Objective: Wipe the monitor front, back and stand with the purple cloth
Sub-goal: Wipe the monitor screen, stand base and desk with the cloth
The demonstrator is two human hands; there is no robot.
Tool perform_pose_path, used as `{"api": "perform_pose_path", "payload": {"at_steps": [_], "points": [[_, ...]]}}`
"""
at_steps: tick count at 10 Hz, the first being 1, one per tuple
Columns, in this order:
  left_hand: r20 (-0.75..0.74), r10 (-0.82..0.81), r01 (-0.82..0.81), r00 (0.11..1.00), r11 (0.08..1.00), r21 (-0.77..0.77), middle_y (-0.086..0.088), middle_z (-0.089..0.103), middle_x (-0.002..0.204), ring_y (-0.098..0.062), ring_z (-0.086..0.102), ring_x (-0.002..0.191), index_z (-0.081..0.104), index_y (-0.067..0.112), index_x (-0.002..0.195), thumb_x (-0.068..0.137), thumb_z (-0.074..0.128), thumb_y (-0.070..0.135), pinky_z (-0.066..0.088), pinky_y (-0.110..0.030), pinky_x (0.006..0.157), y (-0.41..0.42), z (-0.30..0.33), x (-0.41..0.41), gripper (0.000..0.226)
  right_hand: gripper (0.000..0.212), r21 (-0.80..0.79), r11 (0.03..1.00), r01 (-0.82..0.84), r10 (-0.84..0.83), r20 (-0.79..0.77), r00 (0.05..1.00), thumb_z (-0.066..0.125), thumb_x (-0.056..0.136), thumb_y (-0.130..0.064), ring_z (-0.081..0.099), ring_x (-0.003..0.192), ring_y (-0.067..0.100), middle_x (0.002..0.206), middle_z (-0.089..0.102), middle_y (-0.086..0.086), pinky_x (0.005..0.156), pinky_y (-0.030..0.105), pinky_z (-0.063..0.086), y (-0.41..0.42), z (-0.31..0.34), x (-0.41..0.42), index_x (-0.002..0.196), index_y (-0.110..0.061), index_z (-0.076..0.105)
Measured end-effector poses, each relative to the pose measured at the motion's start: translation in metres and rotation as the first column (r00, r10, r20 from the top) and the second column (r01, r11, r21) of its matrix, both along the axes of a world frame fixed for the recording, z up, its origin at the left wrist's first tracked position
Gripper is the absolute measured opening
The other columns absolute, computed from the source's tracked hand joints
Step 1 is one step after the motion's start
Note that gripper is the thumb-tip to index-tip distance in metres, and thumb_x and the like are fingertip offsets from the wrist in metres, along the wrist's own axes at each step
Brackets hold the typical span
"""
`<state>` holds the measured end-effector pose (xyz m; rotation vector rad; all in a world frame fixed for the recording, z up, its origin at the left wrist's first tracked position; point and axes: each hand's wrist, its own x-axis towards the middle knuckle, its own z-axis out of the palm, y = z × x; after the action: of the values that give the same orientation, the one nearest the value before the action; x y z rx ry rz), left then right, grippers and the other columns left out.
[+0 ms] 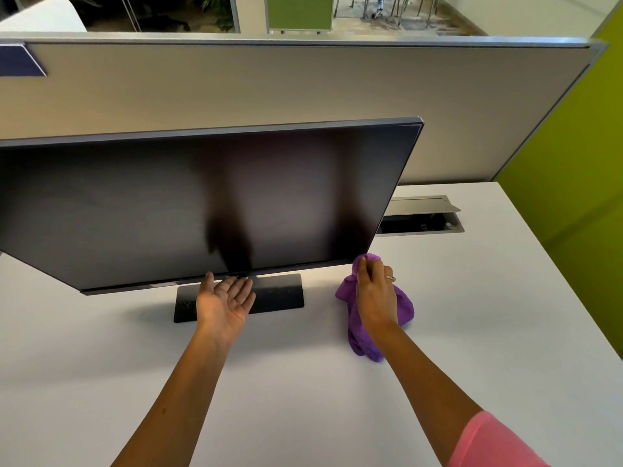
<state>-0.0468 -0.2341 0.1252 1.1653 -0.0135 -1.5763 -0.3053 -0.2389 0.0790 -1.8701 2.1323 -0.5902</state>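
A wide black monitor (135, 203) stands on a white desk, its dark screen facing me and its flat black stand base (279, 293) below the middle. My left hand (224, 303) is palm up with fingers spread, its fingertips under the monitor's bottom edge above the base. My right hand (374, 294) grips a purple cloth (403, 305) at the screen's lower right corner; the cloth's upper fold touches that corner and the rest hangs down to the desk.
The white desk (472, 315) runs right to an edge by a green wall (573, 197). A beige partition (303, 89) stands close behind the monitor. An open cable hatch (421, 217) sits in the desk behind the monitor's right end.
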Motion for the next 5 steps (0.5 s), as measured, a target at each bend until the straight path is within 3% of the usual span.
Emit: {"api": "perform_pose_path", "payload": {"at_steps": [1, 2, 3, 4, 5], "points": [[0.003, -0.001, 0.001, 1.0, 1.0, 0.0, -0.014, 0.04, 0.148, -0.027, 0.041, 0.134, 0.029, 0.004, 0.146, 0.1, 0.026, 0.048, 0.029, -0.041, 0.112, -0.001, 0.0, 0.0, 0.064, 0.043, 0.027, 1.0, -0.014, 0.016, -0.042, 0.999, 0.041, 0.093, -0.002, 0.039, 0.119, 0.036, 0.133, 0.041, 0.019, 0.096, 0.046, 0.038, -0.001, 0.001, -0.002, 0.136, -0.005, 0.039], [0.003, -0.002, 0.002, 1.0, 1.0, -0.003, -0.015, 0.039, 0.148, -0.028, 0.041, 0.134, 0.029, 0.004, 0.146, 0.1, 0.026, 0.049, 0.029, -0.041, 0.111, -0.002, -0.001, 0.0, 0.065, 0.051, 0.061, 0.998, -0.021, 0.029, -0.14, 0.99, 0.065, 0.084, -0.004, 0.049, 0.115, 0.036, 0.129, 0.048, 0.02, 0.09, 0.042, 0.051, -0.007, 0.003, -0.008, 0.132, -0.004, 0.047], [0.005, -0.01, 0.01, 1.0, 1.0, -0.004, -0.015, 0.039, 0.148, -0.028, 0.041, 0.134, 0.03, 0.004, 0.146, 0.099, 0.026, 0.049, 0.03, -0.041, 0.111, -0.003, -0.001, 0.002, 0.065, 0.056, 0.033, 0.999, -0.021, 0.025, -0.133, 0.991, 0.079, 0.069, -0.001, 0.058, 0.101, 0.039, 0.116, 0.057, 0.023, 0.077, 0.045, 0.058, -0.013, 0.002, -0.008, 0.12, 0.0, 0.058], [0.007, -0.019, 0.019, 1.0, 1.0, -0.007, -0.015, 0.039, 0.148, -0.028, 0.041, 0.134, 0.029, 0.004, 0.146, 0.099, 0.026, 0.049, 0.03, -0.041, 0.111, -0.003, -0.001, 0.002, 0.065, 0.057, 0.028, 0.999, -0.015, 0.02, -0.176, 0.984, 0.083, 0.064, -0.001, 0.06, 0.096, 0.038, 0.112, 0.059, 0.022, 0.074, 0.044, 0.059, -0.015, 0.002, -0.002, 0.115, 0.002, 0.06], [0.011, -0.027, 0.028, 1.0, 1.0, -0.007, -0.015, 0.039, 0.148, -0.028, 0.041, 0.134, 0.029, 0.004, 0.146, 0.099, 0.026, 0.049, 0.03, -0.041, 0.111, -0.004, -0.001, 0.002, 0.065, 0.056, 0.048, 0.999, 0.002, 0.008, -0.202, 0.979, 0.081, 0.068, -0.003, 0.058, 0.101, 0.037, 0.115, 0.058, 0.021, 0.08, 0.043, 0.057, -0.016, 0.002, 0.004, 0.119, 0.003, 0.058]]}}
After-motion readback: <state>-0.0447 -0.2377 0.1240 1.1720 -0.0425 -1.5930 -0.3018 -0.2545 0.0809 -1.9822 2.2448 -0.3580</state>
